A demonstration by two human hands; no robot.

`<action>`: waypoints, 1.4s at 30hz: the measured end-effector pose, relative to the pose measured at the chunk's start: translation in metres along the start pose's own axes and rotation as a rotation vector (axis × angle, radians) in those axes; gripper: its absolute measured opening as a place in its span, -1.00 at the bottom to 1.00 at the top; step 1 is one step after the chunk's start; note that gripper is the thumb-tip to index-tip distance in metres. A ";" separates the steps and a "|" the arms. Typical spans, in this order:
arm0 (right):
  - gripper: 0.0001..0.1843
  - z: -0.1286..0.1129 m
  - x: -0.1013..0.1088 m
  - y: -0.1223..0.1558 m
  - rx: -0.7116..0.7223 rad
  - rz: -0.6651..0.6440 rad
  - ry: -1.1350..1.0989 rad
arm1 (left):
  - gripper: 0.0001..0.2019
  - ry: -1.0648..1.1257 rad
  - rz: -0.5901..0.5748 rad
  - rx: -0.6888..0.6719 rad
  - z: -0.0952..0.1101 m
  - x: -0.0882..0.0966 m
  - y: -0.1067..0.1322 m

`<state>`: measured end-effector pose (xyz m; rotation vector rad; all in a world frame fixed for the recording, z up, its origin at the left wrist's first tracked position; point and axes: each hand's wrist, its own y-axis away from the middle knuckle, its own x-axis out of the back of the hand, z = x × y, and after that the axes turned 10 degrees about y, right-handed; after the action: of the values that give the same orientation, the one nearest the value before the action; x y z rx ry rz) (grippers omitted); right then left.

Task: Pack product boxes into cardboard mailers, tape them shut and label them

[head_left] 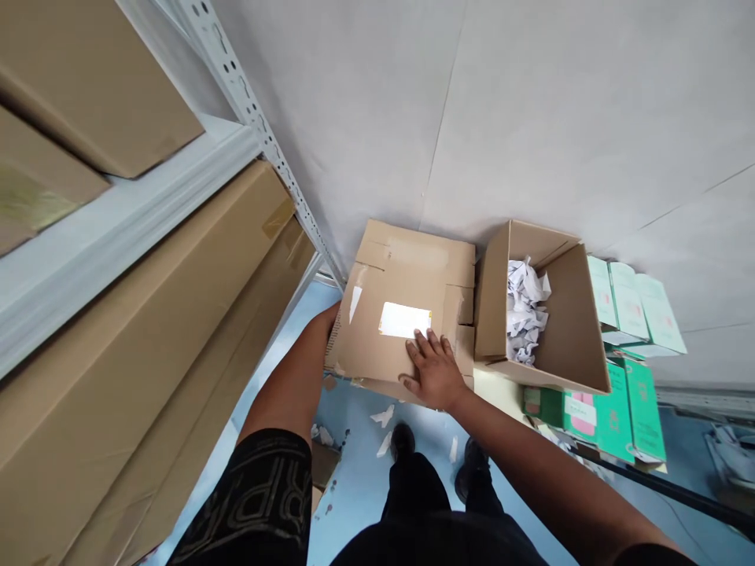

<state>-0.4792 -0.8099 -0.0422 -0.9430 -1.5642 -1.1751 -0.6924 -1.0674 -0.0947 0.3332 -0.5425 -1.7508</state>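
Observation:
A closed brown cardboard box (406,314) with a white label on top stands against the grey wall. My right hand (433,365) lies flat on its top near the front edge, fingers spread. My left hand (327,322) reaches to the box's left side; its fingers are hidden behind the box edge. My feet in black shoes stand just in front of the box.
An open cardboard box (560,322) with crumpled white paper sits to the right, atop green cartons (625,401). A metal shelf rack (141,204) with large brown boxes fills the left. Paper scraps lie on the blue floor (359,464).

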 end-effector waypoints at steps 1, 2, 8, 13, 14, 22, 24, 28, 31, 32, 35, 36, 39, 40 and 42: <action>-0.10 0.000 0.000 0.002 0.001 0.000 -0.001 | -0.21 0.036 -0.029 0.020 -0.001 -0.002 0.003; -0.10 -0.001 -0.001 0.005 0.010 -0.004 -0.002 | -0.18 0.092 -0.073 0.058 -0.002 -0.004 0.006; -0.06 -0.001 -0.010 0.023 -0.002 -0.029 -0.020 | -0.09 0.263 -0.114 0.225 0.002 -0.018 0.017; -0.18 0.005 0.000 0.049 0.026 0.037 -0.074 | -0.24 0.020 -0.021 0.101 0.022 -0.012 0.009; -0.22 0.007 0.001 0.061 0.030 0.070 -0.100 | -0.28 -0.068 0.037 0.018 0.025 -0.010 0.013; -0.51 0.014 -0.028 0.207 -0.211 -0.055 -0.419 | -0.07 -1.103 -0.401 -0.867 -0.007 -0.069 0.119; -0.55 0.020 -0.032 0.234 -0.262 -0.119 -0.494 | -0.08 -1.260 -0.465 -0.798 -0.019 -0.086 0.134; -0.56 0.036 -0.028 0.260 -0.364 -0.099 -0.581 | -0.23 -1.409 -0.528 -0.817 -0.027 -0.093 0.139; -0.54 0.048 -0.021 0.265 -0.422 -0.035 -0.595 | -0.16 -1.489 -0.566 -0.867 -0.023 -0.086 0.139; -0.54 0.050 -0.019 0.266 -0.433 -0.013 -0.599 | -0.15 -1.516 -0.579 -0.870 -0.021 -0.084 0.140; -0.53 0.055 -0.014 0.271 -0.445 0.043 -0.614 | -0.21 -1.569 -0.595 -0.864 -0.007 -0.083 0.146; -0.54 0.056 -0.013 0.274 -0.445 0.057 -0.618 | -0.23 -1.570 -0.581 -0.869 0.000 -0.082 0.150; -0.55 0.058 -0.013 0.285 -0.456 0.084 -0.631 | -0.38 -1.533 -0.483 -0.919 0.026 -0.076 0.168; -0.56 0.059 -0.013 0.289 -0.462 0.087 -0.634 | -0.43 -1.511 -0.438 -0.938 0.036 -0.071 0.175; -0.58 0.062 -0.016 0.295 -0.470 0.087 -0.635 | -0.50 -1.454 -0.340 -0.966 0.059 -0.057 0.192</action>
<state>-0.2132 -0.6781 0.0103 -1.8123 -1.7255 -1.2781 -0.5477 -1.0362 0.0518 -1.7143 -0.5281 -2.1336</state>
